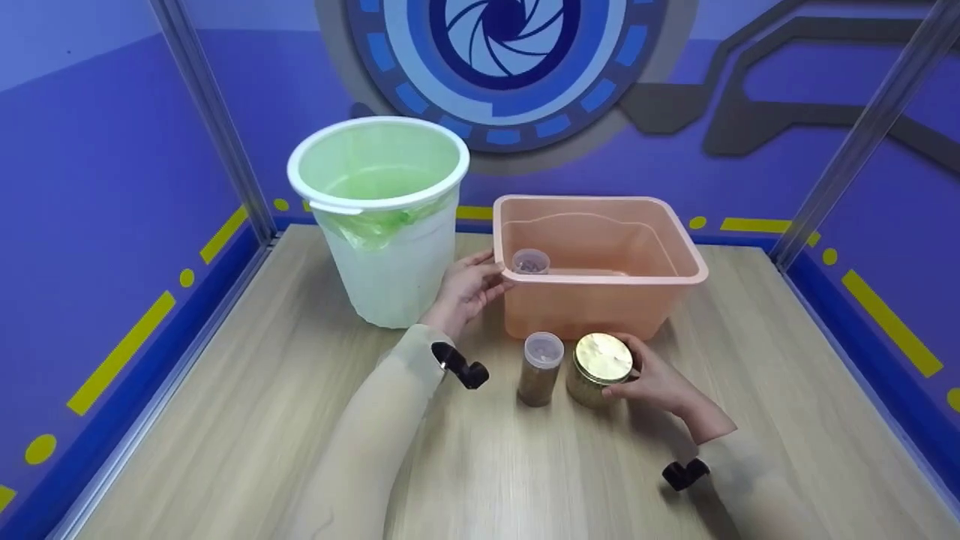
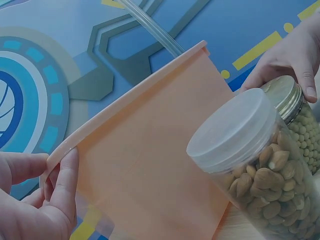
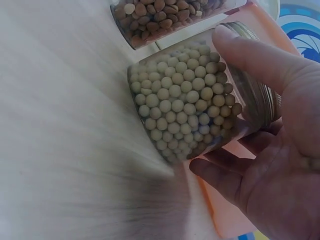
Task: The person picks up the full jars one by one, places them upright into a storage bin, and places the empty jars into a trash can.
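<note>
A peach plastic tub [image 1: 679, 247] stands on the wooden table. My left hand [image 1: 469, 289] grips its near-left corner rim, thumb over the edge [image 2: 60, 177]. One small clear jar [image 1: 531, 261] sits inside the tub at that corner. In front of the tub stand a white-lidded jar of almonds [image 1: 540, 369] [image 2: 250, 165] and a gold-lidded jar of pale round beans [image 1: 598, 369] [image 3: 187, 105]. My right hand [image 1: 651, 379] wraps around the gold-lidded jar, thumb on one side and fingers on the other [image 3: 240, 55].
A white bin with a green liner [image 1: 382, 217] stands left of the tub, close to my left hand. Purple walls with metal posts enclose the table on three sides. Bare wood lies to the front and right.
</note>
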`<state>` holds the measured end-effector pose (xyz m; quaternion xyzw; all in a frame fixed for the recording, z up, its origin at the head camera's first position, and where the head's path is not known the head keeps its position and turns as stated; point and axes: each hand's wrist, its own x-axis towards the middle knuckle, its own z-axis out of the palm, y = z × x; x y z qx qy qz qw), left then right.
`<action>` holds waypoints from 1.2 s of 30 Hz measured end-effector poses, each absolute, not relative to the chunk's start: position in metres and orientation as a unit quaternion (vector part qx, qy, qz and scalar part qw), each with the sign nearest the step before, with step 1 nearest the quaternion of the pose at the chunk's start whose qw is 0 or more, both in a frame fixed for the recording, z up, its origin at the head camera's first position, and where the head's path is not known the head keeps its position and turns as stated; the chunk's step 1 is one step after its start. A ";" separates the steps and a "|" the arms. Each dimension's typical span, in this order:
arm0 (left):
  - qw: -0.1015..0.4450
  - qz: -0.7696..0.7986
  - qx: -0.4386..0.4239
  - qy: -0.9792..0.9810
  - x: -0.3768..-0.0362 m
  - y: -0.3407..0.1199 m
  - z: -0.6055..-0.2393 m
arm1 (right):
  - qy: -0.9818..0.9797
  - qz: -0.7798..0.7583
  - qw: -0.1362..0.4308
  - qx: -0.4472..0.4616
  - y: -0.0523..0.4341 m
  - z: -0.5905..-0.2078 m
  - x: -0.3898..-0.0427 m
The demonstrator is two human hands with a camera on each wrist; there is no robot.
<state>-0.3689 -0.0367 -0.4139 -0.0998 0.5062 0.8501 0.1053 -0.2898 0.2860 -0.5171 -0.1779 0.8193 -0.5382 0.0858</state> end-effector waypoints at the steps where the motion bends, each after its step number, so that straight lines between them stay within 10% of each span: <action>1: 0.106 0.850 -0.100 0.506 -0.369 -0.037 -0.414 | 0.820 -0.537 0.085 -0.176 0.286 -0.517 -0.290; 16: 0.112 0.854 -0.092 0.500 -0.369 -0.037 -0.416 | 0.821 -0.538 0.058 -0.183 0.291 -0.507 -0.289; 36: 0.102 0.854 -0.095 0.501 -0.369 -0.037 -0.416 | 0.797 -0.565 -0.083 -0.195 0.272 -0.339 -0.327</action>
